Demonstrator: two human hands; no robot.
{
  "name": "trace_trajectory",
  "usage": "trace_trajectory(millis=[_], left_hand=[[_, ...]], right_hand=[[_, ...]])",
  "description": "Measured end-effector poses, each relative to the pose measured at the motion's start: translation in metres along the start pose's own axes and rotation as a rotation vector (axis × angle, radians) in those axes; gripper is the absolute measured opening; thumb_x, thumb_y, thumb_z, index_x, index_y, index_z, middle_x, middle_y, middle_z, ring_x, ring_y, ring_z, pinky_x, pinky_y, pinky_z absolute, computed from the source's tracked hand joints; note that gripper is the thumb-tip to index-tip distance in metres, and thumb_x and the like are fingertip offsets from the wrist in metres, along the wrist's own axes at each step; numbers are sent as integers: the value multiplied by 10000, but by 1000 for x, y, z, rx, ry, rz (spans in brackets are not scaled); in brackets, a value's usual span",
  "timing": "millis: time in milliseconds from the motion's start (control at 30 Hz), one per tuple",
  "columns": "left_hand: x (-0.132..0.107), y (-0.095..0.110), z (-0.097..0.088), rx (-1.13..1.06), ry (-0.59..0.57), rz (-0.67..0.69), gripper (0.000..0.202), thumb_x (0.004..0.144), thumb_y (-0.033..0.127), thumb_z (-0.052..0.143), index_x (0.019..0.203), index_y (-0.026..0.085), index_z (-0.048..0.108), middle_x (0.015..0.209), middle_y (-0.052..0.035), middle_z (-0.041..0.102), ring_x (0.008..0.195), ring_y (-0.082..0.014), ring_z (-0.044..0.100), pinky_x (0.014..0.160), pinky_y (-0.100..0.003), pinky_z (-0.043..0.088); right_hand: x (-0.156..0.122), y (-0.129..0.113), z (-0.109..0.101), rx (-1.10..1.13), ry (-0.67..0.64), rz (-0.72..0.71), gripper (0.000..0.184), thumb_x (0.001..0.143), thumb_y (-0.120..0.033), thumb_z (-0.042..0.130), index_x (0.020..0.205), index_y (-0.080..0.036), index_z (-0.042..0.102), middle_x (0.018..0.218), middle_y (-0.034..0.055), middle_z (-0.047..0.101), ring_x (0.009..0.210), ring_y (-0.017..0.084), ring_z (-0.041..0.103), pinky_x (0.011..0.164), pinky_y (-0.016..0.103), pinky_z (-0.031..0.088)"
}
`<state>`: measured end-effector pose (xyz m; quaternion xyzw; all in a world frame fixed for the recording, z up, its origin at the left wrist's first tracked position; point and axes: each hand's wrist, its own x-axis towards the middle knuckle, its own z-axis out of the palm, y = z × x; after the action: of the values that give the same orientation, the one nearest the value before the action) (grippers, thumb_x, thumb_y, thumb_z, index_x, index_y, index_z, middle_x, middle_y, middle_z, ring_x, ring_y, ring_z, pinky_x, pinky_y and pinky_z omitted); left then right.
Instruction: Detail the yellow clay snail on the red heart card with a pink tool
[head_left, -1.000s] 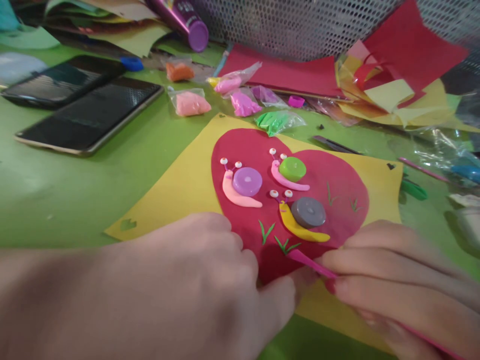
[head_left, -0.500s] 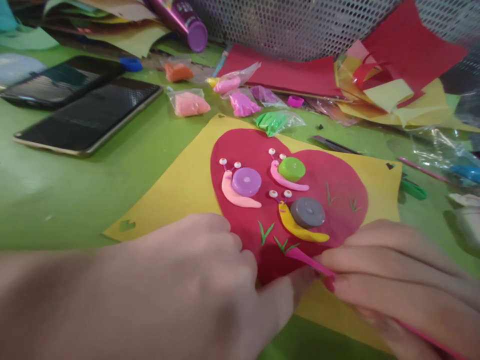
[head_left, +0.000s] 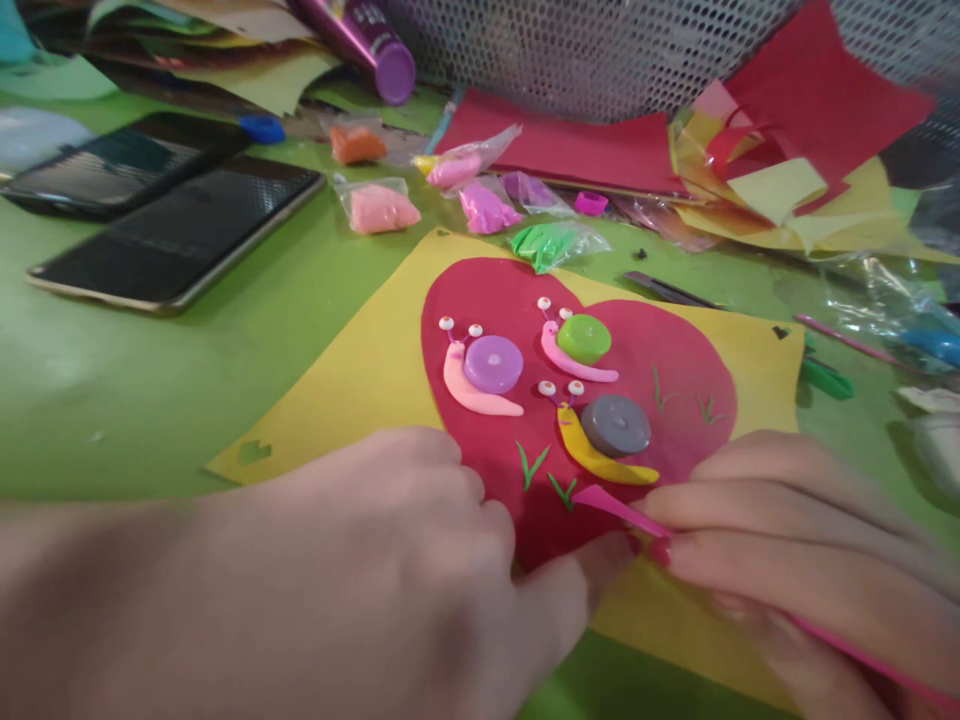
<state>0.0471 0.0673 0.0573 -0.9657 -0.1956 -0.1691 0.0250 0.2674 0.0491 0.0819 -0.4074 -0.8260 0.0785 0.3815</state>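
Note:
My right hand is closed round a pink plastic clay modelling tool, its flat tip at a small green clay grass tuft on a red paper heart. My left hand rests over the heart's lower left, fingers curled under and fingertips hidden, thumb reaching to the right hand's fingertips. Above them are clay snails with round cap shells: a yellow snail with a grey shell, a peach snail with a purple one, and a pink snail with a green one. Another grass tuft lies left.
Yellow paper backs the heart on a green table. Two phones lie left. Bagged clay, including green clay, lies behind. A cutter, paper scraps, a purple can and a perforated basket stand farther back.
The right hand and the tool tip have shifted slightly up. The tuft's right blade, visible before, is now covered by the tip or no longer seen. The left hand stays nearly still.

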Motion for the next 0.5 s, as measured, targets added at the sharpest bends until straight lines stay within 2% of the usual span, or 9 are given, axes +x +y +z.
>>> trace_trajectory(millis=[100, 233, 367, 433, 500], left_hand=[[0, 0, 0, -54, -15, -17, 395, 732, 318, 687, 1094, 230, 555, 612, 69, 426, 483, -149, 354, 415, -382, 261], [2, -2, -3, -60, -31, -13, 494, 752, 296, 669, 1211, 205, 511, 614, 68, 449, 484, -152, 369, 412, -377, 265], [4, -2, -8, -102, -25, -45, 383, 755, 282, 667, 1117, 241, 548, 629, 62, 463, 493, -155, 377, 424, -381, 274], [5, -1, -9, -105, -29, -49, 368, 751, 271, 673, 1098, 228, 557, 632, 60, 469, 499, -154, 388, 424, -383, 289], [4, 0, -8, -101, -23, -36, 379, 751, 272, 675, 1107, 225, 558, 627, 60, 467, 489, -152, 379, 412, -383, 286]], right_hand=[[1, 1, 0, 15, -23, -8, 233, 943, -222, 485, 808, -212, 675, 793, 25, 692, 841, 195, 631, 783, 298, 515], [11, 1, -1, -18, -63, -32, 322, 985, -270, 424, 781, -214, 666, 758, 36, 695, 810, 178, 649, 751, 264, 534], [25, -3, 0, -52, -59, -154, 339, 975, -161, 433, 713, -209, 643, 620, -3, 682, 601, 138, 663, 621, 192, 551], [26, -6, 2, -86, -10, -142, 373, 973, -135, 427, 671, -214, 630, 569, -16, 664, 551, 131, 654, 596, 185, 550], [23, -7, 3, -102, 8, -102, 369, 977, -150, 430, 677, -215, 634, 598, -8, 676, 603, 141, 665, 638, 209, 557]])
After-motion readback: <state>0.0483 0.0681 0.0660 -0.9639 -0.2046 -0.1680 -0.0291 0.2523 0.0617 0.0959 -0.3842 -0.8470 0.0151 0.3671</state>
